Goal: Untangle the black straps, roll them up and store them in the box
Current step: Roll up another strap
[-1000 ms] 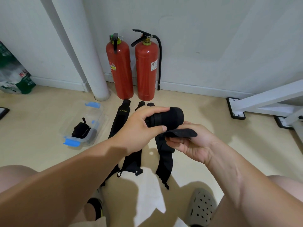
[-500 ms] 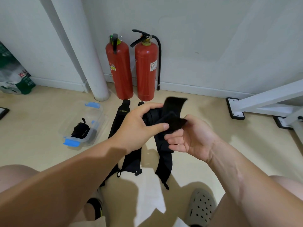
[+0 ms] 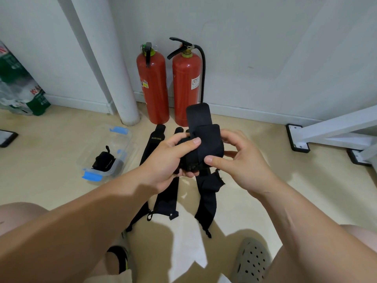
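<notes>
left hand (image 3: 165, 160) and right hand (image 3: 244, 166) both clamped on rolled strap (image 3: 208, 144).
I see its loose end sticking up; box (image 3: 126, 148) sits left on floor.

box (image 3: 114, 139) left of floor straps (image 3: 165, 197)

Black strap roll (image 3: 204, 149) raised above floor, loose end flap upright, three more black straps (image 3: 166, 198) flat on floor, clear blue-clipped box (image 3: 124, 142) open, one rolled strap (image 3: 103, 161) inside.
</notes>
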